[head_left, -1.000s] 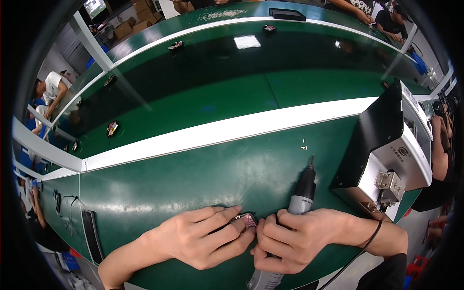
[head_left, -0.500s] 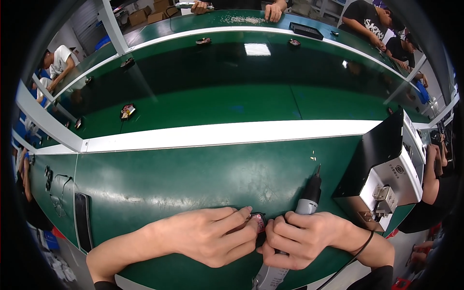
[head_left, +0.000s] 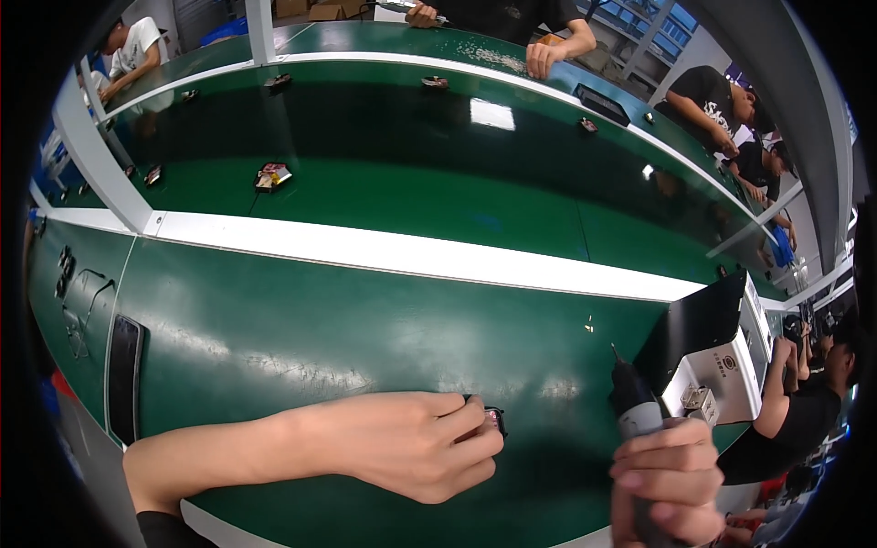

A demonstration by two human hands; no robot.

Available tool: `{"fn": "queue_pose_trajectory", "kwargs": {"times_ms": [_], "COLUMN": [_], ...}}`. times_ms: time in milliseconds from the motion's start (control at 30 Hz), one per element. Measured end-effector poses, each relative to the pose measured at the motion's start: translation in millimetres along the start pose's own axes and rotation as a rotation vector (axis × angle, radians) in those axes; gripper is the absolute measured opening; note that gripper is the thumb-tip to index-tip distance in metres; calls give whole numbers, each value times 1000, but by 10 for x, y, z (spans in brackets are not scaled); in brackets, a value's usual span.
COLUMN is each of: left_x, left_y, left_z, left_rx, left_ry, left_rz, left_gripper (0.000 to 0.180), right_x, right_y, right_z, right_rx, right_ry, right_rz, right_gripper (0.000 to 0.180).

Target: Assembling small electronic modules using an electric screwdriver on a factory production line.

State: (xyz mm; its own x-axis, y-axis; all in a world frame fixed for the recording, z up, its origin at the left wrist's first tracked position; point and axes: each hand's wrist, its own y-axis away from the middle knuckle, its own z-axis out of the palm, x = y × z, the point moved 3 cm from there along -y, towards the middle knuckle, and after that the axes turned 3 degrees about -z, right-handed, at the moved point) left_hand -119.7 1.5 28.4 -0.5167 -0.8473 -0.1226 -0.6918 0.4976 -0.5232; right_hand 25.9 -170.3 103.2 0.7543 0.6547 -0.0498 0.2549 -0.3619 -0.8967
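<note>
Head view: the bare left hand (head_left: pixel 416 447) is pinching a small black-rimmed device with a pinkish inside (head_left: pixel 496 419) on the near green tabletop (head_left: pixel 228 310); the bare right hand (head_left: pixel 674 484) is gripping a grey-and-black cylindrical power screwdriver (head_left: pixel 639 417). The device is risking a skid if that pinch loosens, the screwdriver a knock against the white-and-black box (head_left: pixel 726 365) at right. Far off, a black-shirted co-worker (head_left: pixel 507 20) is leaning over another bench (head_left: pixel 365 38).

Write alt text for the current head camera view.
A person's left hand holds a small dark part on a green workbench; the right hand grips a grey-and-black power screwdriver. A boxy machine stands to the right.
</note>
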Motion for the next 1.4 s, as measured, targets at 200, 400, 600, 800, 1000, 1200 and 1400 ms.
{"fn": "queue_pose_trajectory", "kwargs": {"times_ms": [200,400,600,800,1000,1200,1400], "left_x": [20,-33,-10,-11,-15,-5,-12], "left_y": [157,98,41,17,-8,23,25], "left_z": [-5,42,-81,-48,-66,-28,-33], "left_rx": [-65,36,-142,-60,-50,-46,-48], "left_ry": [2,16,-45,-41,-19,-36,-29], "left_rz": [-78,-50,-13,-18,-20,-25,-18], "left_gripper": [13,14,11,14,16,16,16], "right_x": [290,327,344,326,449,396,380], "right_y": [-193,-259,-213,-108,-96,-27,-44], "right_z": [17,140,258,240,219,234,230], "right_rx": [442,369,264,309,-8,94,87], "right_ry": [-548,-623,-751,-851,-944,-919,-904], "right_rz": [580,707,787,831,821,801,859], "right_gripper": [42,47,58,60,60,59,59]}}
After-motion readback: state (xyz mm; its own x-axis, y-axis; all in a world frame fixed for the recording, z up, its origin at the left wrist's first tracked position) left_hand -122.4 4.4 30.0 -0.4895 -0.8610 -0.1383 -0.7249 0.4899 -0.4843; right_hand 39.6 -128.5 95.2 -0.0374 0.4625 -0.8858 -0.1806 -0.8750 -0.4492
